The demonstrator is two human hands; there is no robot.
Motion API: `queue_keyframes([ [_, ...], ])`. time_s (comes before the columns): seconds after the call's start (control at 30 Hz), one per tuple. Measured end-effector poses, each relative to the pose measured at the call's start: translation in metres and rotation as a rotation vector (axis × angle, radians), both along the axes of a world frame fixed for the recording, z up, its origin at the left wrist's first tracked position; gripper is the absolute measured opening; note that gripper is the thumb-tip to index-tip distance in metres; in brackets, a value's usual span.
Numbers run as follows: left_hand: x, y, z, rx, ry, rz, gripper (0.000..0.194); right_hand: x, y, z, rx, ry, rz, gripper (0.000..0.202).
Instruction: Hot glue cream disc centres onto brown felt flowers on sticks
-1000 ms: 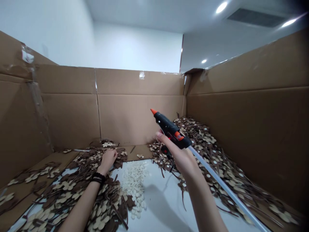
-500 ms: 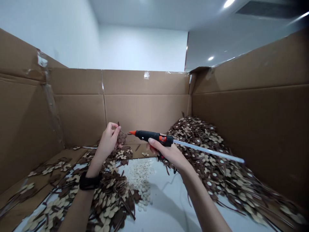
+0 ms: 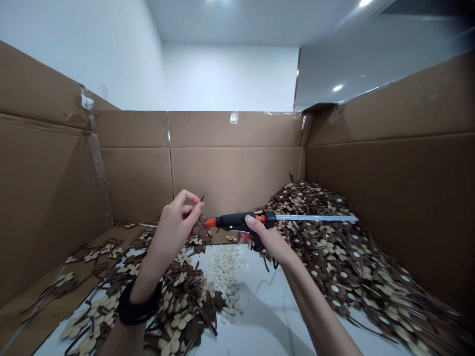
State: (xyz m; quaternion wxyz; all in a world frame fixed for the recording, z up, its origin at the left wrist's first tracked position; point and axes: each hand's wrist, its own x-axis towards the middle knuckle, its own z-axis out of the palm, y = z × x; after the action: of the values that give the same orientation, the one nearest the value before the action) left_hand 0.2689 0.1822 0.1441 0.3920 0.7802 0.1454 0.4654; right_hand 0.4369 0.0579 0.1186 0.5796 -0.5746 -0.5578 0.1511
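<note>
Between the pinched fingertips of my left hand (image 3: 177, 223) is a brown flower piece (image 3: 200, 226) with a thin stem sticking up. My right hand (image 3: 265, 236) is wrapped round a black glue gun (image 3: 237, 221). Its orange nozzle touches or nearly touches the flower; the exact contact is too small to tell. A long clear glue stick (image 3: 315, 218) extends from the gun's rear to the right. Below, small cream discs (image 3: 224, 269) lie on the white surface (image 3: 260, 296), beside a pile of brown and beige flowers (image 3: 181, 296).
A large heap of flower pieces with white dots (image 3: 334, 247) rises on the right. Cardboard walls (image 3: 237, 173) enclose the work surface at the back and both sides. More flowers (image 3: 100, 252) lie on cardboard at the left.
The glue gun's nozzle has come up to the flower, and the glue stick has swung level. My left hand appears farther right, and the whole view has shifted slightly.
</note>
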Motion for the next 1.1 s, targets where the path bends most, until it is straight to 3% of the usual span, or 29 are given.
queue_keyframes([
  [0.33,-0.003,-0.012,0.005,0.014,-0.003,0.008,0.022,0.002,-0.002,0.000,-0.018,-0.035,-0.024,0.066],
  [0.47,0.001,-0.010,0.006,-0.013,-0.111,0.059,0.023,-0.001,-0.001,0.002,0.009,-0.005,-0.122,0.061],
  [0.57,0.008,-0.007,0.003,-0.036,-0.199,0.122,0.025,-0.009,0.006,0.000,0.107,0.150,-0.231,0.055],
  [0.63,0.015,-0.007,-0.001,-0.052,-0.226,0.123,0.026,-0.015,0.013,-0.003,0.131,0.252,-0.181,0.050],
  [0.8,0.030,-0.011,-0.011,-0.070,-0.213,0.041,0.026,-0.021,0.021,-0.008,0.054,0.386,0.092,0.042],
  [0.97,0.038,-0.014,-0.016,-0.067,-0.213,0.013,0.024,-0.020,0.018,-0.005,0.082,0.468,0.143,0.035],
  [1.1,0.045,-0.009,-0.019,-0.082,-0.261,-0.025,0.023,-0.019,0.020,-0.003,0.091,0.456,0.095,0.033],
])
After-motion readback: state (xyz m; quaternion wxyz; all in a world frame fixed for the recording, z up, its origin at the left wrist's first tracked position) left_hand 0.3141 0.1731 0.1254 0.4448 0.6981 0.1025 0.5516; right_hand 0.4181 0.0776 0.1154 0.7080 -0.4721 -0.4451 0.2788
